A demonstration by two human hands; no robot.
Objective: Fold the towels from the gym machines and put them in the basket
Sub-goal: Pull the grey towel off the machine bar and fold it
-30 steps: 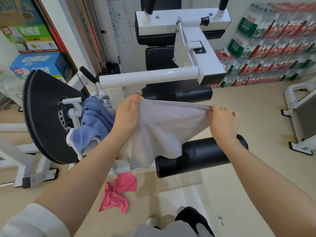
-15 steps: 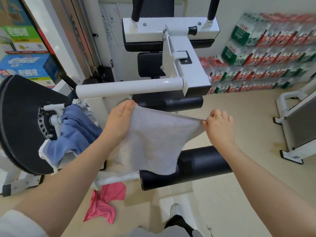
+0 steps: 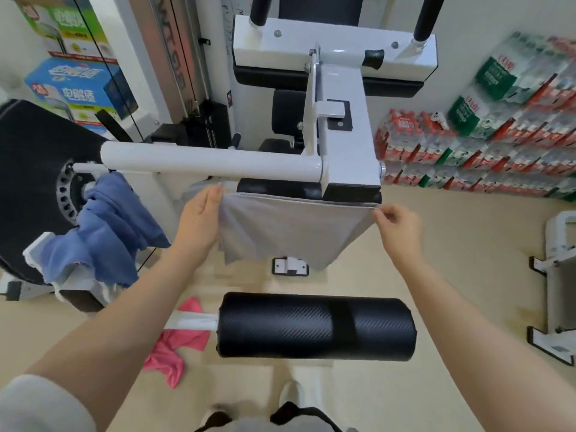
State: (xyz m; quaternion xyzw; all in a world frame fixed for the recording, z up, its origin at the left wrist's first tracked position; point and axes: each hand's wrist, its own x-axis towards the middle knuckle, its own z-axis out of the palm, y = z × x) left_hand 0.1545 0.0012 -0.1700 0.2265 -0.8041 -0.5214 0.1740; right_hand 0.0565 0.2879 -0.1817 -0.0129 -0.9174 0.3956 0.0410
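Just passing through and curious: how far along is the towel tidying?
Early. No folded towel or basket shows. Both hands, left hand and right hand, hold the grey towel stretched by its top corners. The blue towel on the machine and pink towel on the floor wait.

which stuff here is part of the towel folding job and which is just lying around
Part of the job:
- grey towel, stretched between left hand and right hand
- blue towel draped on the machine
- pink towel crumpled on the floor

Just lying about:
- black foam roller pad
- white metal bar
- stacked packs of bottled water
- blue cardboard box

No basket shows.
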